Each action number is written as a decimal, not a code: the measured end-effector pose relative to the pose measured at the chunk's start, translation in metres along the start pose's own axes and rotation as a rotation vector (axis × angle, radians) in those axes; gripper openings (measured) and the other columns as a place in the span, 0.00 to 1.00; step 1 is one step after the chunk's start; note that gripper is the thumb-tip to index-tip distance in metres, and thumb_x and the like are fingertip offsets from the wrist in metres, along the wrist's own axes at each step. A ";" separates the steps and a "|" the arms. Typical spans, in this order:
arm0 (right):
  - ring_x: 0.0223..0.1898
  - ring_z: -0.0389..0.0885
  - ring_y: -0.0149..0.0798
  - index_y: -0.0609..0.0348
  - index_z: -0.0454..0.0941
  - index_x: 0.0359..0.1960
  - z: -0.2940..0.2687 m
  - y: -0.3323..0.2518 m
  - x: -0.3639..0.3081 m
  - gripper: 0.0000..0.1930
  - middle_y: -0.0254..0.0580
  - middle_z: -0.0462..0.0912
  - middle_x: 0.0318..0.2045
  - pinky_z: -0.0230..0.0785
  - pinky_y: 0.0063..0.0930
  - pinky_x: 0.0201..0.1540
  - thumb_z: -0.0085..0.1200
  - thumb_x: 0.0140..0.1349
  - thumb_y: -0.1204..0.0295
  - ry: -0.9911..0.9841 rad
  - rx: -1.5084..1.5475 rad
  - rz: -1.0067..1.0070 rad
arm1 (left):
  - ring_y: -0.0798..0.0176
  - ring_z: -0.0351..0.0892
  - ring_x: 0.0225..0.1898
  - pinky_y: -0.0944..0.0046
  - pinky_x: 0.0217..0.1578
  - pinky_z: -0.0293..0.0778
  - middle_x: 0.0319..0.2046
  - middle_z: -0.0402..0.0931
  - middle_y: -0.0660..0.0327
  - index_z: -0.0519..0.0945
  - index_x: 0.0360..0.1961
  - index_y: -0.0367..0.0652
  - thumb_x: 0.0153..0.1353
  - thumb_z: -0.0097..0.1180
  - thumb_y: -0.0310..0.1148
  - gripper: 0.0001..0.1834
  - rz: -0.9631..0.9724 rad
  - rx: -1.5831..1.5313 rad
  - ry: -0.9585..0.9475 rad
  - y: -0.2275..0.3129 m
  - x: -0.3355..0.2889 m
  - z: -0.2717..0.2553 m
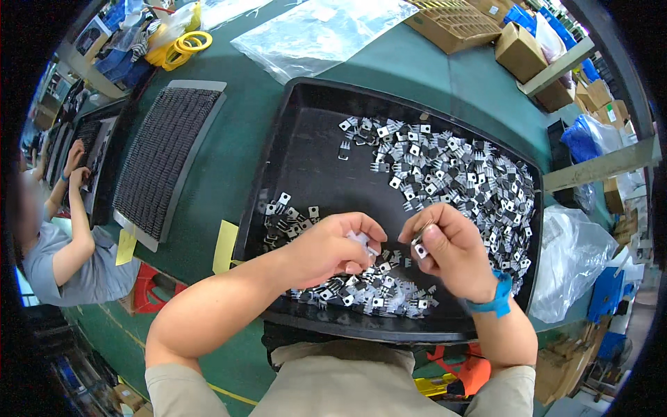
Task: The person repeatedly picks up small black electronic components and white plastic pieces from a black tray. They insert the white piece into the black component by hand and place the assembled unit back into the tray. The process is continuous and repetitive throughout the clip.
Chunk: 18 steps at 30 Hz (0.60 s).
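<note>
Bare hands work above a black tray [333, 182] full of small three-legged metal-and-black parts [445, 163] on a green table [243, 104]. The right hand [451, 249], over the tray's near right portion, clamps a single part [420, 249] between thumb and fingers, its pale, holed tab showing at the fingertips. The left hand [332, 250], just across from it, curls its fingers around some pale pieces [360, 240]; thumb and fingertips stand a little apart at the front, and how firmly they grip cannot be told. A narrow gap separates the two hands.

The loose parts lie heaped along the tray's far and right sides, with a smaller pile [379, 295] below the hands near the front wall and a cluster [281, 212] at the left, partly hidden by the left forearm. A blue band [497, 295] circles the right wrist.

A yellow slip [224, 247] sits beside the tray's left edge, and a clear plastic sheet [313, 35] lies beyond its far side. A crumpled clear bag [571, 264] rests at the right. To the left, a panel of dark rows [167, 149] lies on the table, and a co-worker [62, 257] in a gray shirt bends both arms over another tray.
</note>
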State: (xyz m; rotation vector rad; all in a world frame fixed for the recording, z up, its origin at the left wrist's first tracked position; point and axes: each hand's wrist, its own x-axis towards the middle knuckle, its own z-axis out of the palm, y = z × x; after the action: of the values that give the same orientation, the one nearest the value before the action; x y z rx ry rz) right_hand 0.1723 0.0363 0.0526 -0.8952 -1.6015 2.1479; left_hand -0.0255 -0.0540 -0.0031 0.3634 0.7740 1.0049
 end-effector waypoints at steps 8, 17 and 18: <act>0.28 0.79 0.41 0.62 0.75 0.36 -0.026 0.035 -0.007 0.05 0.44 0.79 0.25 0.71 0.32 0.33 0.52 0.62 0.74 -0.161 -0.688 -0.125 | 0.71 0.71 0.27 0.75 0.22 0.63 0.29 0.72 0.62 0.74 0.39 0.38 0.63 0.52 0.26 0.05 0.204 0.037 0.053 0.021 0.005 0.016; 0.29 0.81 0.55 0.59 0.74 0.36 -0.043 0.024 -0.023 0.11 0.52 0.78 0.32 0.74 0.48 0.31 0.52 0.57 0.65 -0.320 -1.396 -0.039 | 0.66 0.71 0.25 0.72 0.18 0.60 0.28 0.71 0.59 0.75 0.38 0.35 0.58 0.47 0.23 0.08 0.109 -0.060 0.031 0.016 0.035 0.040; 0.29 0.81 0.55 0.59 0.74 0.36 -0.040 0.019 -0.026 0.13 0.51 0.78 0.33 0.74 0.47 0.30 0.54 0.57 0.63 -0.303 -1.418 -0.053 | 0.65 0.71 0.24 0.72 0.18 0.61 0.28 0.71 0.58 0.75 0.38 0.34 0.56 0.46 0.22 0.09 0.101 -0.057 0.052 0.015 0.036 0.039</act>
State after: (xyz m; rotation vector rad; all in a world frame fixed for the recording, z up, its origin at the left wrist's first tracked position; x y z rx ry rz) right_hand 0.2202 0.0448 0.0358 -0.7593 -3.2427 0.8265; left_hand 0.0039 -0.0128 0.0179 0.3306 0.7784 1.1330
